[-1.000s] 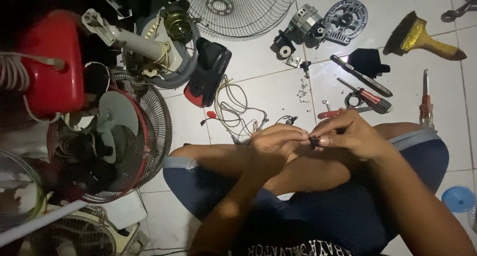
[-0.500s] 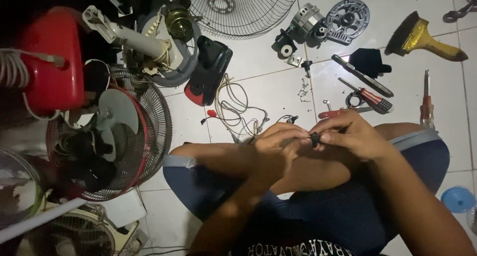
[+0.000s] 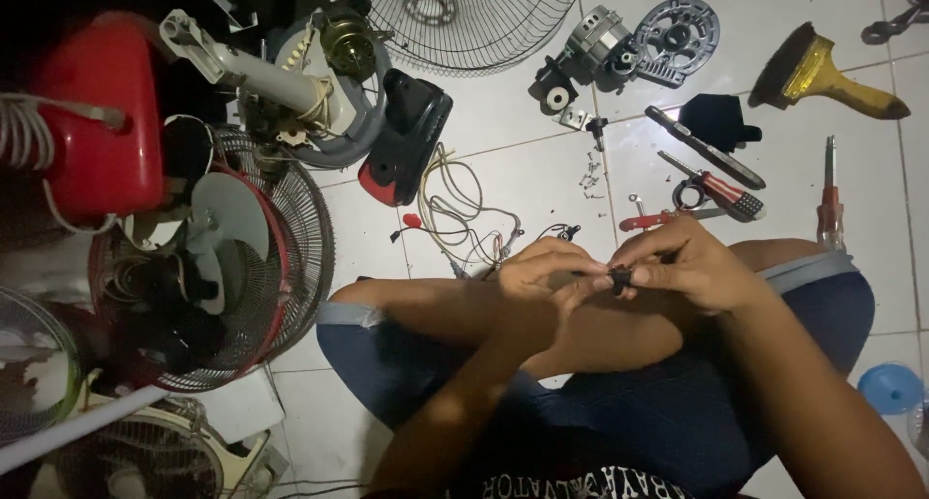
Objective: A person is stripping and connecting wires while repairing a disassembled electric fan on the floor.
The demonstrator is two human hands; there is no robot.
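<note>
Sitting on the white tiled floor [image 3: 542,170], the person is holding a small black part [image 3: 619,281] between both hands, just above the knees. The left hand [image 3: 547,276] is closing its grip on the part from one side, and the right hand [image 3: 692,267] is pinching it narrowly with the fingertips [image 3: 644,274] from the other; what the part is cannot be told. Beyond the hands, loose wires [image 3: 464,209] are lying beside a red-handled screwdriver [image 3: 830,194], pliers [image 3: 721,189] and a yellow-handled brush [image 3: 823,78]. A fan motor [image 3: 590,49] and a wire fan guard [image 3: 464,15] are lying farther off.
</note>
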